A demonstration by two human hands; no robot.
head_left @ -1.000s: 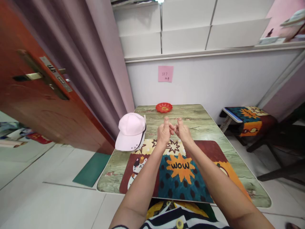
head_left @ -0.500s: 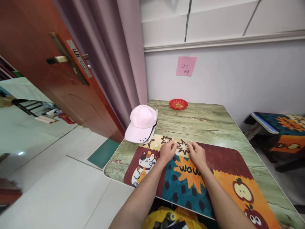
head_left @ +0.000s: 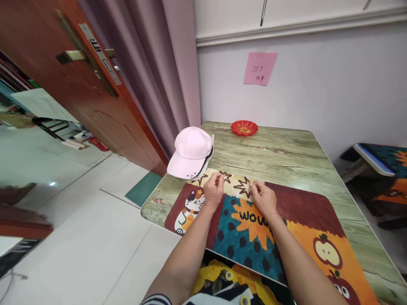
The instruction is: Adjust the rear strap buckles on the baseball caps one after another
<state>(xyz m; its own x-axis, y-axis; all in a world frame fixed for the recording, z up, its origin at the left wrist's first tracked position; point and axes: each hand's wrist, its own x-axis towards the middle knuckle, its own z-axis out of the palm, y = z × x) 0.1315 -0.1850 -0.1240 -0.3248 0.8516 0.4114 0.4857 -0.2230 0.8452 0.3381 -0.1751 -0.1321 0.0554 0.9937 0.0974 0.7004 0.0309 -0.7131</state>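
Note:
Above the colourful desk mat [head_left: 235, 228], my left hand [head_left: 213, 189] is closed, thumb against the curled fingers, over the pale strip with star outlines. My right hand [head_left: 263, 197] makes a similar pinch to the right of a star outline, by the dark red part of the mat. The hands are apart. If anything is between the fingertips, it is too small or hidden for me to tell. Nearest to my left hand is a pink cap [head_left: 190, 150] with small rings on its brim, lying at the table's left side.
A red scalloped dish [head_left: 244, 128] stands at the back of the wood-patterned table [head_left: 286, 148]. A pink note [head_left: 260, 68] is stuck on the wall. To the left are a purple curtain [head_left: 152, 63] and an open wooden door [head_left: 104, 114]. Another table [head_left: 375, 161] stands at right.
My left hand has moved left, widening the gap between the hands. Both remain pinched. The camera view has tilted down a little, and the cap and dish stay in place.

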